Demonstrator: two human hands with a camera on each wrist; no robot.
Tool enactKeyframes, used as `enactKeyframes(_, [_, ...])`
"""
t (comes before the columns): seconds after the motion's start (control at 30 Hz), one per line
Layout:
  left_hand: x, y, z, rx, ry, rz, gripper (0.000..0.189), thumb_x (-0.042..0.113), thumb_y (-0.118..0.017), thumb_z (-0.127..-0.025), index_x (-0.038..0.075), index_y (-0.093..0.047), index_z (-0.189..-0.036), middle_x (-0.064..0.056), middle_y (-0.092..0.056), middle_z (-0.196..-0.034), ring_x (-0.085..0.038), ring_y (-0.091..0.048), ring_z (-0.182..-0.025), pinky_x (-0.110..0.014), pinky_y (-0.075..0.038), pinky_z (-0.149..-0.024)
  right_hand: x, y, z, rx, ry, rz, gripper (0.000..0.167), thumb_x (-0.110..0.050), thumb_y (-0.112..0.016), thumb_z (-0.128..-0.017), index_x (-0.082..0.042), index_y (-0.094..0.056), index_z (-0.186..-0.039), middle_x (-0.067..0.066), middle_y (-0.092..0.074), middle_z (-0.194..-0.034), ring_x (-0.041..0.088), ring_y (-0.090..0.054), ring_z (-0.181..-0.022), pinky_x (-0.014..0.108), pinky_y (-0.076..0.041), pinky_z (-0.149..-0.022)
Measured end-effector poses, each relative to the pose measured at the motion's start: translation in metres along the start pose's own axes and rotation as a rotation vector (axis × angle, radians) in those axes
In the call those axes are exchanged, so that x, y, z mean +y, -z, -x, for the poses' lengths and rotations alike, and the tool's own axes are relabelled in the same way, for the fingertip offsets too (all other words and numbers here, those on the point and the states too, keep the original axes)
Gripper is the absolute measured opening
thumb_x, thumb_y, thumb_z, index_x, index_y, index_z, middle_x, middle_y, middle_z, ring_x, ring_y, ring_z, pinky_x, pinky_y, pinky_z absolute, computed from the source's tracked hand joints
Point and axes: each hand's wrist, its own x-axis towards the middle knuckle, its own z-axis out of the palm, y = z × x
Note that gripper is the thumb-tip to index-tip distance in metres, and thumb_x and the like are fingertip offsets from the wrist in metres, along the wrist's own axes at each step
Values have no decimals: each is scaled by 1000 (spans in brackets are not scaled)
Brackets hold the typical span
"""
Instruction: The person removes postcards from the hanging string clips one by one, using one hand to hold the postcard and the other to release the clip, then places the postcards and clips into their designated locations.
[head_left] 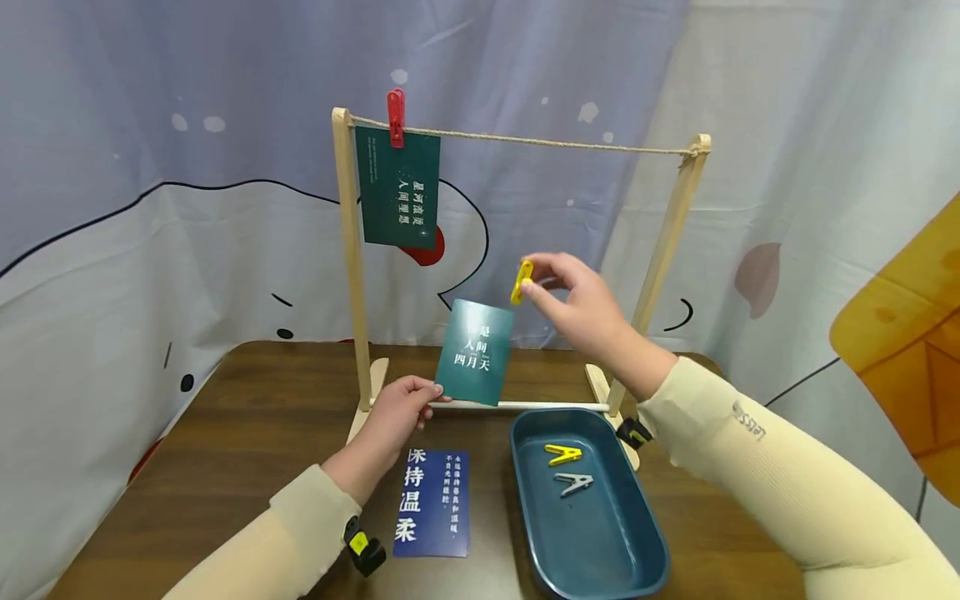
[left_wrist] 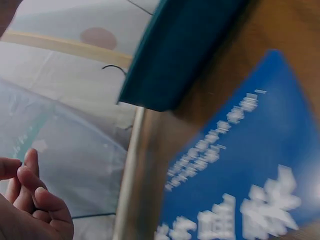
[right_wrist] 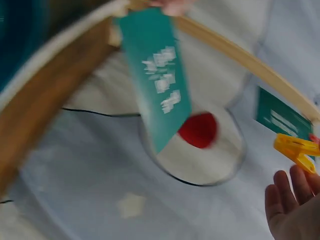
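Observation:
My left hand (head_left: 401,410) pinches the lower left corner of a green card (head_left: 474,354) with white characters, held up in front of the wooden rack. In the left wrist view that card shows only as a thin edge beside the left hand (left_wrist: 35,205). To the right and above it, my right hand (head_left: 576,292) holds a yellow clothespin (head_left: 522,282) between thumb and fingers, apart from the card. The right wrist view shows the yellow clothespin (right_wrist: 296,150) at the fingertips and the green card (right_wrist: 157,75) across from it.
A rope (head_left: 540,142) spans the wooden rack (head_left: 351,250); a red clothespin (head_left: 396,118) clips another green card (head_left: 401,192) at its left end. On the table (head_left: 247,450) lie a blue card (head_left: 435,504) and a dark blue tray (head_left: 592,542) holding a yellow clothespin (head_left: 562,454) and a grey clothespin (head_left: 574,483).

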Motion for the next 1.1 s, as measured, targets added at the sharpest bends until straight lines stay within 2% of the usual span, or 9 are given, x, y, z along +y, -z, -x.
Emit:
enactKeyframes(0.13, [-15,11,18,-21,31,-64,15,18,-61,-97,3,-64,-97,-9,-72,-97,-16,-50,-66,-27,-43,-58,23,-10,41,-176,-61,97,32,-17,-70,-94,-7,-65,-123,3,-64,-108,19,-61,-100,41,-51,-90])
enactKeyframes(0.27, [-29,21,39,-44,70,-84,12,14,-61,-94,2,-63,-93,-8,-73,-91,-12,-46,-58,-25,-40,-51,43,-16,80,-333,-113,162,34,-24,-70,-94,-11,-64,-125,-3,-64,-110,18,-62,-103,42,-51,-90])
enactKeyframes(0.37, [-37,28,56,-58,108,-94,10,11,-61,-92,2,-61,-89,-10,-73,-89,-11,-43,-54,-23,-37,-47,56,-19,104,-403,-118,188,35,-26,-69,-94,-11,-64,-126,-5,-64,-110,17,-62,-103,42,-51,-89])
enactKeyframes(0.47, [-42,33,70,-65,150,-112,11,12,-61,-92,2,-59,-87,-10,-73,-90,-11,-45,-55,-22,-36,-47,66,-20,121,-440,-132,194,33,-28,-70,-94,-13,-65,-123,-8,-64,-107,14,-62,-100,39,-51,-86])
enactKeyframes(0.77, [-55,45,101,-181,227,-127,17,16,-60,-96,2,-54,-89,-11,-74,-93,-9,-61,-58,-21,-38,-48,86,-21,152,-568,-157,208,31,-30,-70,-94,-12,-66,-118,-10,-62,-98,15,-62,-93,32,-51,-76])
enactKeyframes(0.97, [-61,54,111,-218,266,-177,22,23,-61,-98,2,-54,-93,-4,-73,-88,-11,-65,-59,-23,-40,-49,94,-24,164,-587,-138,221,29,-28,-72,-92,-11,-67,-115,-12,-62,-94,11,-61,-88,30,-50,-75])
enactKeyframes(1.1, [-62,60,116,-246,281,-198,22,23,-62,-97,2,-55,-94,-4,-71,-86,-11,-64,-58,-23,-39,-48,100,-26,169,-600,-117,226,31,-25,-75,-90,-8,-68,-115,-12,-61,-92,10,-59,-85,28,-49,-74])
